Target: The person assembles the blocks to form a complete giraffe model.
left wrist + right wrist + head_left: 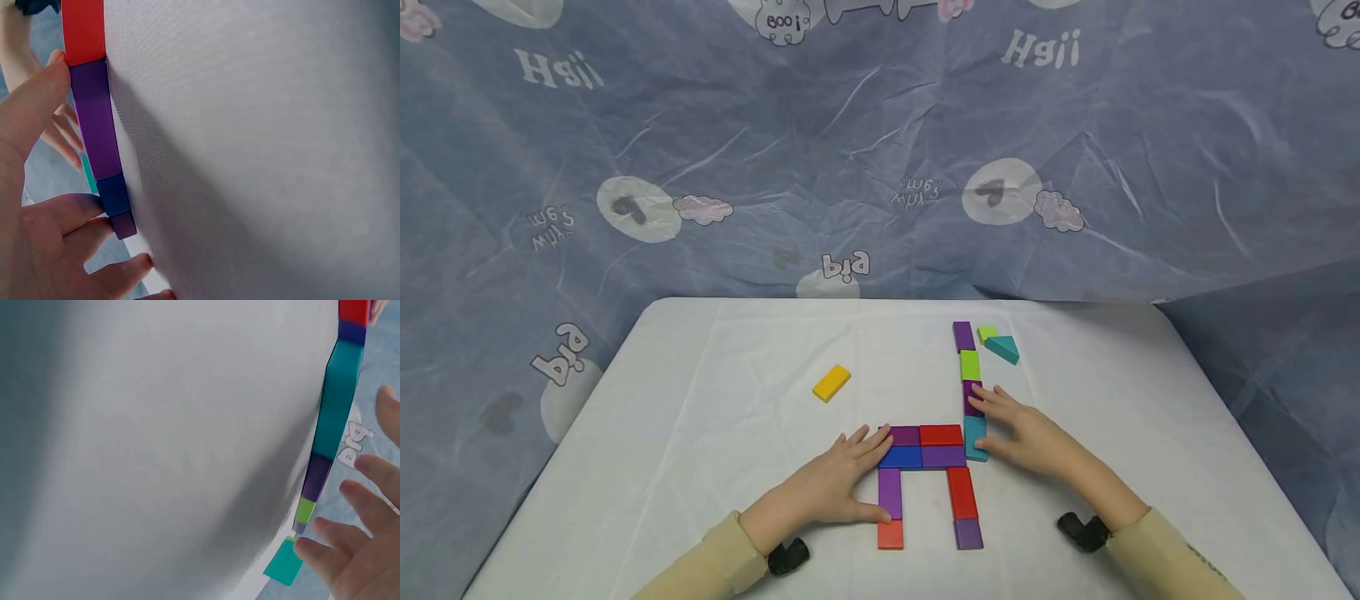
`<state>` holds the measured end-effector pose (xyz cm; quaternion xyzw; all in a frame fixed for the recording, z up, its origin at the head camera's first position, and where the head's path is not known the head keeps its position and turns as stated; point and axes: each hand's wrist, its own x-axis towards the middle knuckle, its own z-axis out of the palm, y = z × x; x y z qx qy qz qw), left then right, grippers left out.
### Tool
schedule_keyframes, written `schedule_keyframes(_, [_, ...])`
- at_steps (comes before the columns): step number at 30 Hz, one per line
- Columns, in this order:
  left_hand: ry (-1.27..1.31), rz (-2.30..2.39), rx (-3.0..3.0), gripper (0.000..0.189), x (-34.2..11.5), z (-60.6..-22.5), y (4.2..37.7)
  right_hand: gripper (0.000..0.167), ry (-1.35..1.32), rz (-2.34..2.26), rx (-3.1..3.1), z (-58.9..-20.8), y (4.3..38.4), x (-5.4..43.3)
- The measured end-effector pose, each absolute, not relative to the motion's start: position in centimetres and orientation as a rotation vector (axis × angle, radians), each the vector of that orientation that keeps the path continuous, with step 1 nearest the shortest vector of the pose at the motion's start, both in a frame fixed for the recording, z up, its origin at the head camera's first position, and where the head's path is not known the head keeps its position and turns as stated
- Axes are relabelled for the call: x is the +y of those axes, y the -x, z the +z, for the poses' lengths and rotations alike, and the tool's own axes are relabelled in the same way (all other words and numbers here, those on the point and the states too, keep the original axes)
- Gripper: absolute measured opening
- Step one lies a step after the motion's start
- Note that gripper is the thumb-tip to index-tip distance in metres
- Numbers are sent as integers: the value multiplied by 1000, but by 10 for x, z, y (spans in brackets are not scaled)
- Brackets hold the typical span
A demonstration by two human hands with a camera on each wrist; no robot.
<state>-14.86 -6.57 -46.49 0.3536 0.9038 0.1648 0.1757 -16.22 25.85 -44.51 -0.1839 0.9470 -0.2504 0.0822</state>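
Flat coloured blocks lie joined in a figure on the white table. My left hand (835, 479) is spread along its left side. Its fingertips rest at the blue block (899, 457) and the purple block above it, the thumb where a purple leg block (890, 493) meets an orange-red block (891, 536). My right hand (1026, 433) has its fingers stretched over a dark purple block (972, 398) in the upright column. Its thumb lies at the edge of the teal block (975, 437). Red blocks (941, 435) form part of the top row and the right leg.
A yellow block (831, 383) lies apart at the back left. By the column's far end sit a teal triangle (1003, 348) and a small lime block (987, 333). Black wrist cameras (788, 557) sit at both wrists. A patterned grey-blue cloth (850, 150) hangs behind the table.
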Motion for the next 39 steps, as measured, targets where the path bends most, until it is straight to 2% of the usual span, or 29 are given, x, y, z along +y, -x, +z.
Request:
schedule_keyframes(10, [-1003,477,2554,102,-66,-467,150,81,465,-651,2761,-448,178,261])
schedule_keyframes(39, [-977,474,2547,102,-65,-464,148,73,499,-685,2771,-450,176,263])
